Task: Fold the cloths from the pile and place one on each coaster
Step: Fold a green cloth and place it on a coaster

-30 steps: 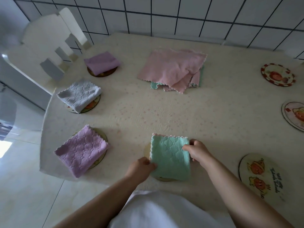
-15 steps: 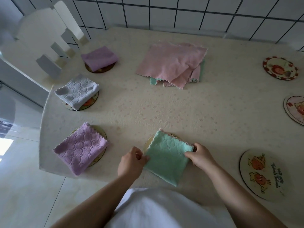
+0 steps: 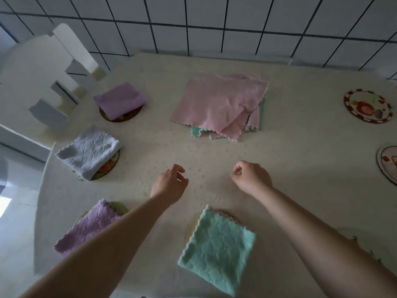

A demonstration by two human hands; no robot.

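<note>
A folded green cloth [image 3: 217,249] lies on a near coaster [image 3: 191,224] that it almost wholly covers. The pile [image 3: 219,102] of unfolded cloths, pink on top with green beneath, sits at the table's middle back. My left hand [image 3: 170,183] and my right hand [image 3: 250,177] hover over bare tablecloth between the green cloth and the pile, both empty; the left has loosely curled fingers, the right is curled into a loose fist. Folded cloths cover three left coasters: purple [image 3: 120,100], pale blue [image 3: 88,151], lilac [image 3: 86,229].
Uncovered coasters with printed pictures lie at the right: one at the back right [image 3: 367,105], one cut off by the right edge [image 3: 388,163]. A white chair [image 3: 43,82] stands against the table's left side. A tiled wall [image 3: 214,22] runs behind the table.
Both hands have let go of the folded green cloth, which stays on its coaster, and moved forward toward the pile. The camera view has tilted up and closer.
</note>
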